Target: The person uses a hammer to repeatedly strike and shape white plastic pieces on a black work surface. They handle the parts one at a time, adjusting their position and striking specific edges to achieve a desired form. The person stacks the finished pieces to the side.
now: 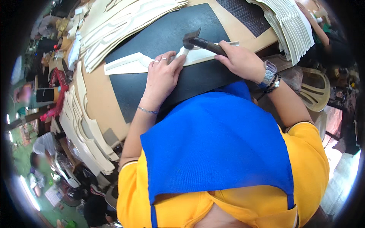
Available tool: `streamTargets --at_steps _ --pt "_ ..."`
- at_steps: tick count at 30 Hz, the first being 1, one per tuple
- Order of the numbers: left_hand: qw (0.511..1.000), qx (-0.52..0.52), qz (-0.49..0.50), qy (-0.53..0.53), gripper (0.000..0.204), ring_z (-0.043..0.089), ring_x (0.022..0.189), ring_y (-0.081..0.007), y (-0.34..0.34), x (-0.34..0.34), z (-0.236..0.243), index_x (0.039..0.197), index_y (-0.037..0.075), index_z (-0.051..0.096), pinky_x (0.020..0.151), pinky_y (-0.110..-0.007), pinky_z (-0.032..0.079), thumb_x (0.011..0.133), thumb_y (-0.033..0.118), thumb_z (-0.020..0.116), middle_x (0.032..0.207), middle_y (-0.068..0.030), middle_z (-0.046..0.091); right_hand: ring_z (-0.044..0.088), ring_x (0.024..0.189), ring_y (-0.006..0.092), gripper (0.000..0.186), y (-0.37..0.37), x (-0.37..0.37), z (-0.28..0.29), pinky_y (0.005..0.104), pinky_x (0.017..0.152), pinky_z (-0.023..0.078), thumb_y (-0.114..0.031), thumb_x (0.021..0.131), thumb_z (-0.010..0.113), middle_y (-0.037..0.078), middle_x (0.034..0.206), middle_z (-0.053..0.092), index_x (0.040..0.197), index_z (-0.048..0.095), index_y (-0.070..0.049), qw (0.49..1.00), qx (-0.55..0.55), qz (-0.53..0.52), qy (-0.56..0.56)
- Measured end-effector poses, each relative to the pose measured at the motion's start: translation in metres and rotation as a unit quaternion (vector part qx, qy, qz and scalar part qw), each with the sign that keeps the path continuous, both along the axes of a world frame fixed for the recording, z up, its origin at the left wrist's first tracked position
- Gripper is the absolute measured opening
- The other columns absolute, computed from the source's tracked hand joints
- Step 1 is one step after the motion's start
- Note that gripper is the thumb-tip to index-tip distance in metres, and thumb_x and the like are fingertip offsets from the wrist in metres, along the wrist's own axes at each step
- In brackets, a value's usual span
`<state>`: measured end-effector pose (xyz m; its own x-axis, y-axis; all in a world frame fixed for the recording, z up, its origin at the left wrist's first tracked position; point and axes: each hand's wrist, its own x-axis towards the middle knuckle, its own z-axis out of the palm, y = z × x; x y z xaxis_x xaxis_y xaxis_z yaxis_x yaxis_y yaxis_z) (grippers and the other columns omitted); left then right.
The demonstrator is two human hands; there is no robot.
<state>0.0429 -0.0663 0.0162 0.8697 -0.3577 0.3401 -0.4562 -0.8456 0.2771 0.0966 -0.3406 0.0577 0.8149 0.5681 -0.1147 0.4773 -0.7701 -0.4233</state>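
Note:
A long cream-coloured cut piece (pixel 127 64), perhaps leather, lies across a black mat (pixel 171 22) on the table. My left hand (pixel 163 72) presses on its middle with the fingers stretched out, two of them ringed. Wrapped round the dark handle of a hammer (pixel 192 40), my right hand (pixel 243 60) is closed. The hammer's head rests on or just above the piece, close to my left fingertips; whether it touches I cannot tell. The piece runs on to the right beneath the hammer handle.
Stacks of similar cream pieces lie at the far left (pixel 125 22) and far right (pixel 285 26). More pieces (pixel 83 129) hang along the table's left edge. A dark textured sheet (pixel 243 15) is at the back. A plastic chair (pixel 315 89) stands to the right. Other people are around.

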Motion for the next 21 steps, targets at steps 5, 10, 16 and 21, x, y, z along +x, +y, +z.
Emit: streamTargets --at_steps 5,10,16,21 --pt "0.993 0.037 0.021 0.106 0.042 0.065 0.099 -0.0304 0.010 0.020 0.025 0.110 0.008 0.069 0.081 -0.042 0.049 0.080 0.036 0.078 0.105 -0.0123 0.070 0.067 0.082 0.0444 0.038 -0.002 -0.017 -0.012 0.0526 0.073 0.053 -0.039 0.101 0.054 0.023 0.085 0.069 0.110 0.051 -0.002 0.996 0.071 -0.056 -0.004" --pt "0.977 0.022 0.028 0.211 0.047 0.068 0.077 -0.0309 0.009 0.035 0.030 0.089 0.002 0.072 0.072 -0.041 0.051 0.071 0.044 0.082 0.079 -0.0140 0.071 0.067 0.082 0.0439 0.039 0.004 -0.022 -0.010 0.0537 0.071 0.054 -0.041 0.101 0.053 0.023 0.086 0.069 0.109 0.052 -0.002 0.996 0.027 -0.086 0.012" --pt "0.937 -0.088 0.153 0.302 0.046 0.073 0.084 -0.0284 -0.017 0.029 0.034 0.103 0.003 0.077 0.081 -0.039 0.054 0.082 0.044 0.076 0.088 -0.0170 0.075 0.067 0.080 0.0436 0.041 0.004 -0.023 -0.010 0.0540 0.070 0.054 -0.042 0.101 0.053 0.023 0.085 0.069 0.106 0.052 -0.002 0.995 0.030 -0.096 0.002" --pt "0.959 -0.125 0.162 0.195 0.038 0.074 0.087 -0.0291 -0.020 0.019 0.014 0.105 0.007 0.077 0.083 -0.037 0.054 0.088 0.040 0.070 0.094 -0.0164 0.075 0.067 0.081 0.0435 0.040 0.003 -0.023 -0.011 0.0539 0.071 0.054 -0.042 0.101 0.052 0.023 0.087 0.069 0.106 0.053 -0.002 0.995 0.038 -0.087 -0.005"
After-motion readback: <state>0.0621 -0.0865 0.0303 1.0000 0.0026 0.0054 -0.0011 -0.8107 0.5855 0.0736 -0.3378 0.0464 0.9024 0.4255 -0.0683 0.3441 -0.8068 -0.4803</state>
